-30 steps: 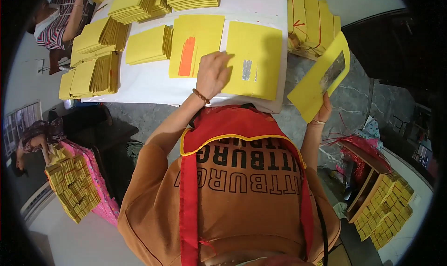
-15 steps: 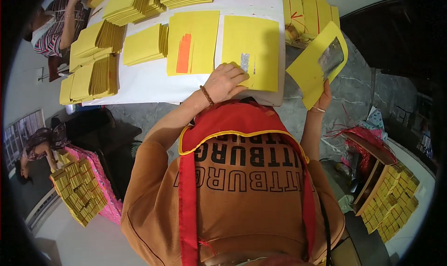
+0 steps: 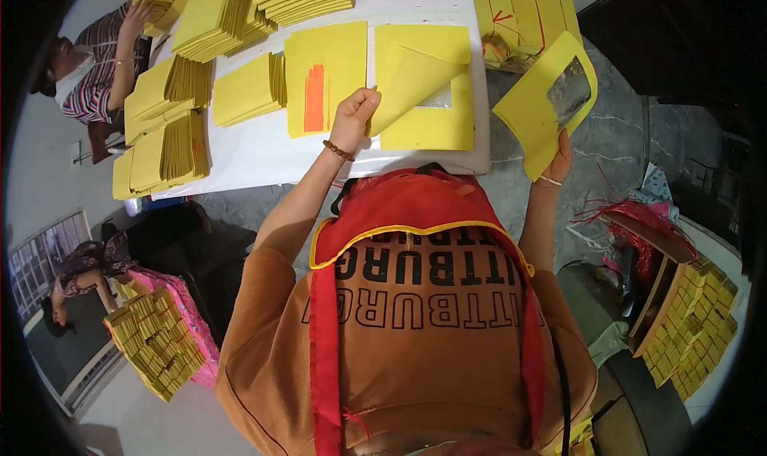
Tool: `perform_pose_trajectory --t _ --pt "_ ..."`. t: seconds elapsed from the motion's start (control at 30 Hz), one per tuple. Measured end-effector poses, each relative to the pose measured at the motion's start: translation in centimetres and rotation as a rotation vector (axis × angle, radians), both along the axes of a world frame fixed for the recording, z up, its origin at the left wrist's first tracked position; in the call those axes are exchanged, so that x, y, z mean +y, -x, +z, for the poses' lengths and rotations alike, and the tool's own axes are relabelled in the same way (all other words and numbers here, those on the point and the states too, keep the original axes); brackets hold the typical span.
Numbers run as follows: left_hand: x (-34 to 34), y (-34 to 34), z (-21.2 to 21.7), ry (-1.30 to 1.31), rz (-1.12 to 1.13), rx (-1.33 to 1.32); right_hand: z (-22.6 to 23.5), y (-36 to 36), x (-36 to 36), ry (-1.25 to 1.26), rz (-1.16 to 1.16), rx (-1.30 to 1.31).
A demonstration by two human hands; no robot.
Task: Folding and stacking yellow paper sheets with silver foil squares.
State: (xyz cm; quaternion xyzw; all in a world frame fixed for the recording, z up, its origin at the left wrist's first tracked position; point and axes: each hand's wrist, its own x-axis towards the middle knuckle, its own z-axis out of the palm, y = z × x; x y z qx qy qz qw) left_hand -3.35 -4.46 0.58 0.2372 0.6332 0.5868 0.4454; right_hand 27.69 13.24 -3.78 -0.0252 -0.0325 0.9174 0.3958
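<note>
My left hand (image 3: 354, 118) pinches the lower-left corner of a yellow paper sheet (image 3: 411, 69), peeling it up toward the middle. Beneath the raised flap lies another yellow sheet (image 3: 447, 135) with part of a silver patch (image 3: 438, 99) showing. Beyond the table's right edge, my right hand (image 3: 561, 159) grips the lower edge of a curved yellow sheet (image 3: 523, 101) bearing a dark silvery rectangle. To the left of my left hand, a yellow sheet (image 3: 345, 53) with an orange-red stripe (image 3: 315, 97) lies flat.
Folded yellow paper stacks (image 3: 212, 17) cover the table's left side. Yellow bundles (image 3: 511, 17) stand beyond its right corner. A person (image 3: 104, 73) handles yellow paper at far left; another person (image 3: 88, 268) leans over a pile (image 3: 156, 340). A wooden stand (image 3: 659, 288) is at right.
My left hand has moved left and lifted the top sheet's lower-left corner, uncovering a silver patch below. My right hand still holds its sheet, nearly unmoved.
</note>
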Motion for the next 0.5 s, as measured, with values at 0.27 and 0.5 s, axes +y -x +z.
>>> perform_pose_trajectory --t 0.27,0.5 --pt "-0.1 -1.0 -1.6 -0.046 0.275 0.086 -0.5 -0.6 -0.3 0.012 -0.065 -0.059" --pt "0.1 -1.4 -1.0 -0.064 0.252 0.159 -0.5 -0.2 -0.3 0.055 -0.078 -0.214"
